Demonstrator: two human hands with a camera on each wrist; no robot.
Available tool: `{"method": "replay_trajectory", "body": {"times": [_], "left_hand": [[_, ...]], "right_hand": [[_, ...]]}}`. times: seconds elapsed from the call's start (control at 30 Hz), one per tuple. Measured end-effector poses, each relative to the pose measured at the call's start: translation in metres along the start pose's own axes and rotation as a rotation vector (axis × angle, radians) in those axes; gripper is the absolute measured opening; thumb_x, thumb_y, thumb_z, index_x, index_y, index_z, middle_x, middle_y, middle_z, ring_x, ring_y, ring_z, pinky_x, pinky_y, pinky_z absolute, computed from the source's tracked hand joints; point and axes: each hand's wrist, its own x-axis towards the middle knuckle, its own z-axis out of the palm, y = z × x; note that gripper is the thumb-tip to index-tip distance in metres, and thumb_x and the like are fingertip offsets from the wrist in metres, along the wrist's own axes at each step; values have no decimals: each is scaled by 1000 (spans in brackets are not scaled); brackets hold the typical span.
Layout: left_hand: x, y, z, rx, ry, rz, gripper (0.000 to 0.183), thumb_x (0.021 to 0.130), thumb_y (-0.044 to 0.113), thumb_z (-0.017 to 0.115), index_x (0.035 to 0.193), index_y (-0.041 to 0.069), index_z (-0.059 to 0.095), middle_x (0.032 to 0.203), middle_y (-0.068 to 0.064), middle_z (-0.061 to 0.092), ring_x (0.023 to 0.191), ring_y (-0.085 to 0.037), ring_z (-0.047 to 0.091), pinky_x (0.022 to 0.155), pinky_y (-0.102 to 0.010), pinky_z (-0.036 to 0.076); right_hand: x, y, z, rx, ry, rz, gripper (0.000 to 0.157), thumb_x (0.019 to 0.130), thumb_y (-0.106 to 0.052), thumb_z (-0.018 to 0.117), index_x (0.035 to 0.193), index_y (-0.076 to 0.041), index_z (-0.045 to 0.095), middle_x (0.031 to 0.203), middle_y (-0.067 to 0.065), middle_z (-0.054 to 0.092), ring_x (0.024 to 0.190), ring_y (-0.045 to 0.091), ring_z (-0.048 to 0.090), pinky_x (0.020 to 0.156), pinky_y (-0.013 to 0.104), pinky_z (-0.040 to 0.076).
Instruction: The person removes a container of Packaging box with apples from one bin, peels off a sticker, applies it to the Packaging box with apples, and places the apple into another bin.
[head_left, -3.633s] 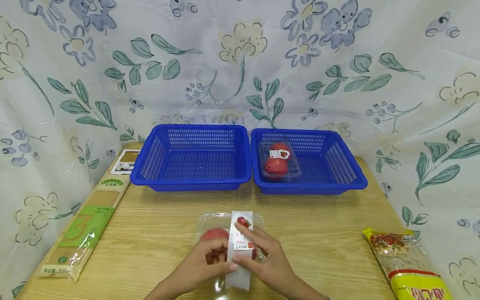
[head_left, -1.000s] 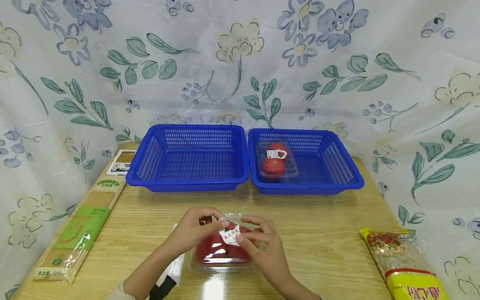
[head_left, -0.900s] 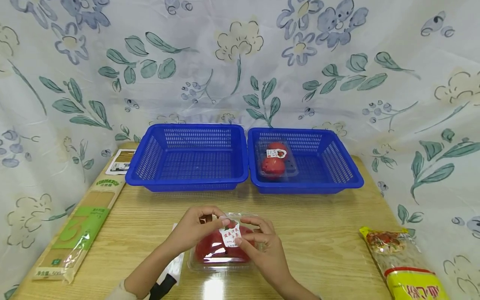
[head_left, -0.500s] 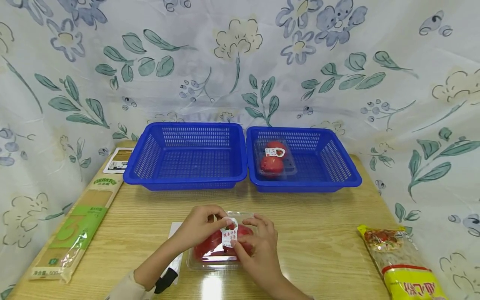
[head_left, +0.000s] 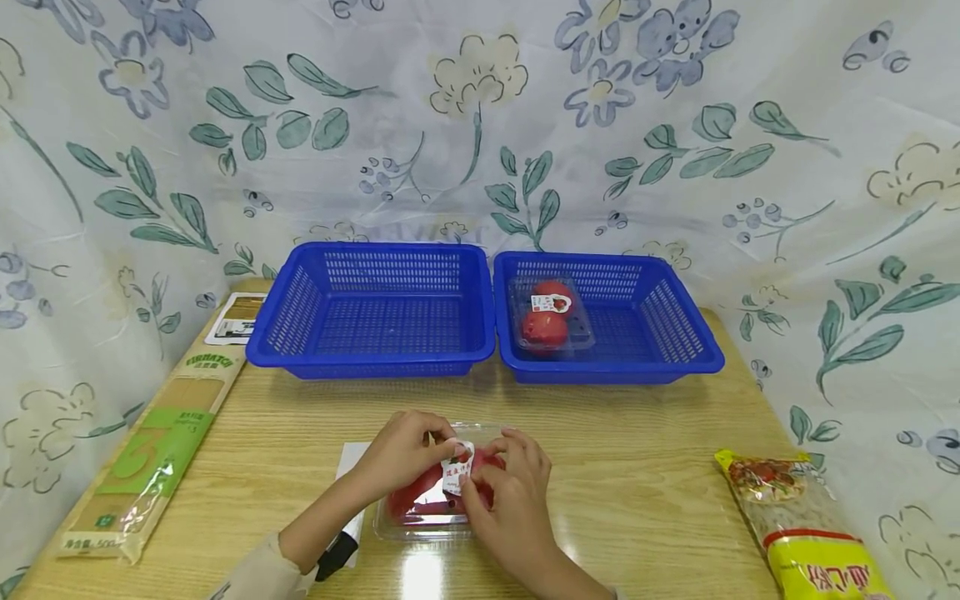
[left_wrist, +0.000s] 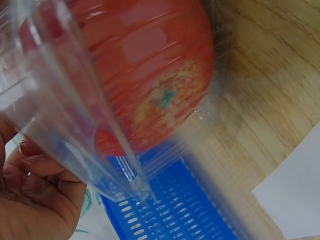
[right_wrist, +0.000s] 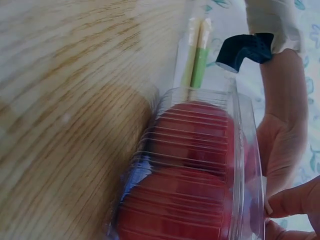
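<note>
A clear plastic box [head_left: 382, 527] of red apples [head_left: 411, 500] lies on the table in front of me, its lid down. Over the lid is a small white label [head_left: 452, 477] with red print and a fruit picture. My left hand [head_left: 401, 454] pinches the label's upper end between thumb and forefinger. My right hand [head_left: 517, 500] holds the lower end, thumb on top, other fingers bent over the lid. The left wrist view shows an apple [left_wrist: 150, 65] close up through ribbed plastic. In the right wrist view, my right fingertips are at the lid beside the apples [right_wrist: 185, 205].
A white paper strip [head_left: 351, 457] lies partly under my left forearm. Two blue baskets stand behind: the left basket [head_left: 367, 367], and the right basket [head_left: 622, 371] holding another labelled apple box [head_left: 577, 337]. Noodle packs [head_left: 150, 450] lie left; a yellow-ended bag [head_left: 795, 508] lies right.
Earlier both hands held the long paper strip with the label on it. The strip now lies at left and the label is over the lid. Lately the right hand has moved slightly left.
</note>
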Motion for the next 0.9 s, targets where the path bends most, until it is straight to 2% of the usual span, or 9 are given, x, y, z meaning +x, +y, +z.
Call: {"method": "replay_trajectory", "body": {"times": [0.1, 0.2, 0.4, 0.6, 0.77, 0.9], "left_hand": [[1, 1, 2, 10, -1, -18, 6, 86, 18, 76, 86, 12, 75, 68, 10, 62, 51, -1, 41, 48, -21, 35], [1, 1, 4, 23, 8, -30, 12, 83, 18, 78, 91, 11, 73, 68, 10, 61, 49, -1, 41, 48, -21, 35], [0, 0, 5, 69, 34, -30, 12, 84, 24, 77, 88, 16, 68, 68, 13, 60, 49, -1, 39, 48, -22, 33], [-1, -1, 5, 76, 40, -28, 17, 87, 27, 76, 92, 14, 67, 69, 12, 59, 49, -1, 36, 47, -21, 32], [-2, -3, 5, 107, 73, -45, 21, 85, 25, 78, 96, 10, 66, 65, 8, 50, 56, -5, 40, 52, -23, 35], [-1, -5, 8, 139, 97, -46, 18, 87, 21, 77, 95, 10, 64, 63, 8, 46, 56, -5, 39, 53, -23, 35]], "right_hand": [[1, -1, 1, -13, -10, 9, 20, 72, -6, 75, 57, -14, 65, 99, 10, 60, 119, 35, 48, 100, 53, 26], [1, -2, 2, -42, -4, 9, 23, 71, -6, 74, 55, -16, 61, 97, 9, 59, 116, 35, 49, 99, 52, 27], [2, -1, 3, -135, 32, -34, 29, 69, -9, 76, 53, -19, 54, 90, 6, 55, 106, 30, 50, 95, 49, 29], [1, 1, 3, -206, 29, -60, 37, 69, -13, 80, 53, -20, 47, 87, 3, 50, 100, 27, 48, 95, 51, 29], [-3, 4, 2, -247, 27, -82, 36, 71, -20, 83, 65, -17, 48, 89, 3, 47, 99, 27, 45, 94, 50, 27], [-5, 10, 1, -246, 22, -125, 25, 77, -25, 81, 87, -14, 61, 105, 11, 50, 113, 34, 42, 97, 53, 24]]}}
